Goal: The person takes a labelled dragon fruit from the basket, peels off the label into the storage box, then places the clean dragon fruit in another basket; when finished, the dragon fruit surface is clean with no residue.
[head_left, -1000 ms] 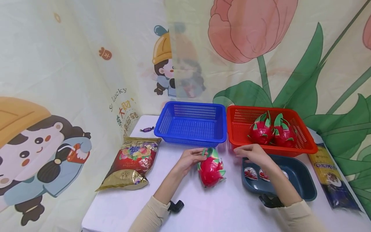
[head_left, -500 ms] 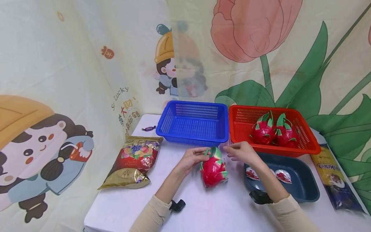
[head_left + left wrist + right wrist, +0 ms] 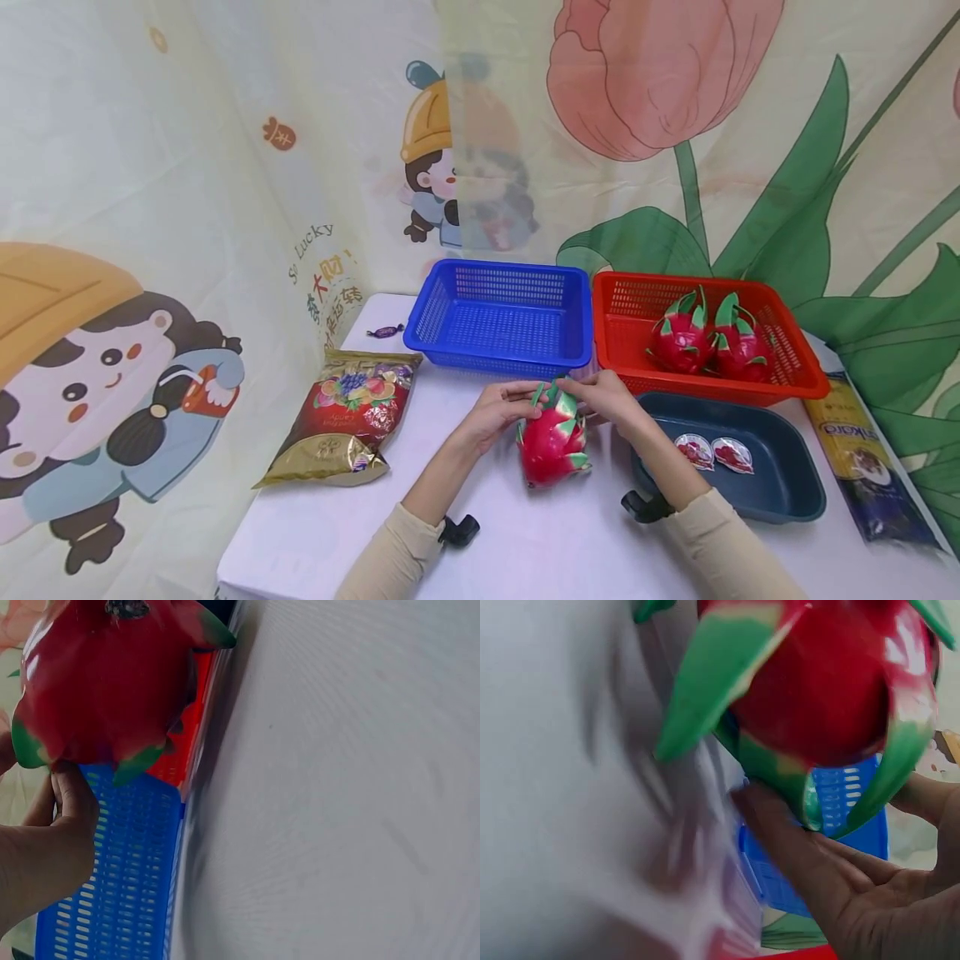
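A shiny red dragon fruit with green-tipped leaves is held over the front middle of the white table, its leafy end towards the baskets. My left hand pinches a leaf at its upper left. From the other side my right hand has its fingers at the top leaves, thumb and fingers around them. Seen from the left wrist, the fruit shows its dark blossom end, with my left fingertips under its leaves. In the right wrist view green leaves partly cover my right fingers.
A blue basket and a red basket holding two dragon fruits stand behind. At right lie a dark tray with round-edged stickers and a yellow-blue packet. Left are a candy bag and wrapped candy.
My right hand has moved left from over the dark tray to the dragon fruit's leaves. My left hand keeps its pinch, and the fruit stays nearly in place.
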Tool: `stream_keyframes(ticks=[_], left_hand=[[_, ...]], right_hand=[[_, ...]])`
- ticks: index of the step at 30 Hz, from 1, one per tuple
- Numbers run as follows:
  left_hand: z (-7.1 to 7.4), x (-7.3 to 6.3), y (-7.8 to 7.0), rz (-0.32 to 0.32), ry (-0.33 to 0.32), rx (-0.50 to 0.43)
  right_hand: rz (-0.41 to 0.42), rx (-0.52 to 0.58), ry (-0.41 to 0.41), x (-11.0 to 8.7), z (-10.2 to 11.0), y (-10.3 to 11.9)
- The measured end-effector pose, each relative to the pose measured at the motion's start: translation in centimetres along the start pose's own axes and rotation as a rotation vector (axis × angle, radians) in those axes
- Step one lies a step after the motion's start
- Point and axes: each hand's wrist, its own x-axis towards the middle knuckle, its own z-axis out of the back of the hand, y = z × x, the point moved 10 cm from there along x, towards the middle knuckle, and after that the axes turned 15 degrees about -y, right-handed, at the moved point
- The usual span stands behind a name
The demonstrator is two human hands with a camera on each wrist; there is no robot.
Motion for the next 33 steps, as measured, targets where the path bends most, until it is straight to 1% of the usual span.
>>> stream_keyframes(ticks=[3,10,16,20,27,33], left_hand=[[-0.1,-0.1,-0.2,-0.009,0.019,0.005],[-0.7,-0.3,-0.3,-0.014,0.066,0.022],[-1.1,-0.6,-0.3,-0.010,0.109,0.039],[-1.3,-0.6,-0.4,-0.017,0.120,0.033],[-1.4,-0.5,-1.0,-0.033,0.115,-0.029],[-1.4,-0.2,-1.1,-0.033,0.108,-0.007]], right_hand=[[-0.018,-0.008,-0.006,0.0,-0.2,-0.2],[-0.032,0.006,-0.033,-0.2,0.3,-0.3],[-0.048,0.054,-0.030,-0.5,0.8,-0.9],[-0.062,0.086,-0.022,-0.9,1.1,-1.4],[-0.075,0.118,-0.004,-1.9,2.2,-1.5],[-0.063,0.130,0.006,-3.0,4.1,-0.7]])
